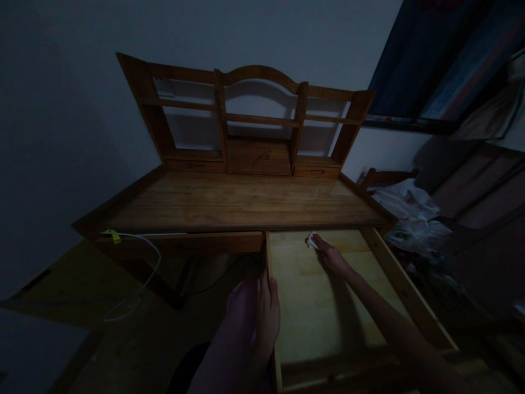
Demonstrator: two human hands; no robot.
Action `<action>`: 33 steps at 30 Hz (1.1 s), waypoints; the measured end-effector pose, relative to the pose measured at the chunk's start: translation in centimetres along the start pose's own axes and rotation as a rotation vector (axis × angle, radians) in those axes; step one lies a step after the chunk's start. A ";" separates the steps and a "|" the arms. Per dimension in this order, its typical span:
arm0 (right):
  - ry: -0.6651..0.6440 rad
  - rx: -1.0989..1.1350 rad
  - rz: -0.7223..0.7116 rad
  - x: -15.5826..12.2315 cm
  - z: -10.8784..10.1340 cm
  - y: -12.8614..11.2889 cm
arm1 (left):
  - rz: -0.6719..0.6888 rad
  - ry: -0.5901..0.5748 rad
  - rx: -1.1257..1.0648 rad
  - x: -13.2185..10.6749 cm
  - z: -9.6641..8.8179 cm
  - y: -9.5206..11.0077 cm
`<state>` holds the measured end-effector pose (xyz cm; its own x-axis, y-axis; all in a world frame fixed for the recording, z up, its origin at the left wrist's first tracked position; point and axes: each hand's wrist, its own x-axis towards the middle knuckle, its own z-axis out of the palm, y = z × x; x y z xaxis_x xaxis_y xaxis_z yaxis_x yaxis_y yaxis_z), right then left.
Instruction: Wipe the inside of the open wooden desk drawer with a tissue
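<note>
A wooden desk [246, 200] with a shelf hutch [254, 117] stands against the wall. Its right drawer [324, 306] is pulled far out towards me, showing a pale bare bottom. My right hand [333, 256] reaches into the back of the drawer, fingers closed on a small white cloth [311, 239] pressed to the drawer bottom. My left hand [257, 314] rests on the drawer's left side wall, fingers curled over its top edge.
A white cable [141, 273] with a yellow tag [112, 236] hangs off the desk's left front. White plastic bags [408, 210] lie on a chair to the right. Dark furniture fills the right side. The room is dim.
</note>
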<state>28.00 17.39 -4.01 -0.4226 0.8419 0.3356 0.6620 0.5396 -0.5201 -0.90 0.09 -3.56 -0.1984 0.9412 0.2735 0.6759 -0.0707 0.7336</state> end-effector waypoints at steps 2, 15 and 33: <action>-0.008 0.016 -0.022 0.8 1.0 -1.0 | -0.031 0.005 -0.029 0.2 -0.3 0.6; -0.128 0.038 -0.183 4.6 6.3 -8.9 | -0.079 0.011 -0.081 0.6 -0.8 1.3; -0.225 0.061 -0.322 2.3 7.5 -12.8 | 0.035 -0.007 0.045 -0.3 -1.5 0.6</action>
<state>13.91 12.38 -2.46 -0.7321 0.6054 0.3122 0.4382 0.7695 -0.4646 -1.50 -0.73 -2.21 -0.1697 0.9406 0.2941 0.7133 -0.0887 0.6952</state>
